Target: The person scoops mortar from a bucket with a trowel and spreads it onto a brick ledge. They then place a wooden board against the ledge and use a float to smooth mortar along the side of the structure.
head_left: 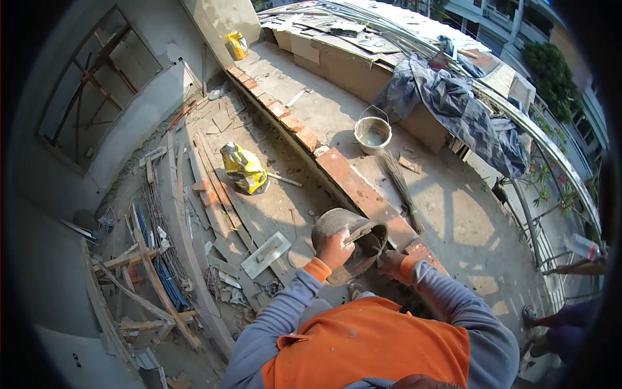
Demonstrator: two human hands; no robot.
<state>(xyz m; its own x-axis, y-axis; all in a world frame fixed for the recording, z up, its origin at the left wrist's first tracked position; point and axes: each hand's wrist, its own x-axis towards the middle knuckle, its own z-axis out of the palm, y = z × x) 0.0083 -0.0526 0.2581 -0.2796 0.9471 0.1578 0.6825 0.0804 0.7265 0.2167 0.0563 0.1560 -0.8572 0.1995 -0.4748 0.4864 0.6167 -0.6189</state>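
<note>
Apparently midway, the left hand point(335, 249) has fingers closed on the tilted bucket point(330, 225), the right hand point(391, 264) curls round an indistinct tool point(370, 264), and what is left inside is unclear.

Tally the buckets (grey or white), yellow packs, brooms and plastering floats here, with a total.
Buckets: 2, one held bucket, one white bucket
Yellow packs: 2, near pack, far pack
Brooms: 1, the broom
Floats: 1, the float
Total: 6
</note>
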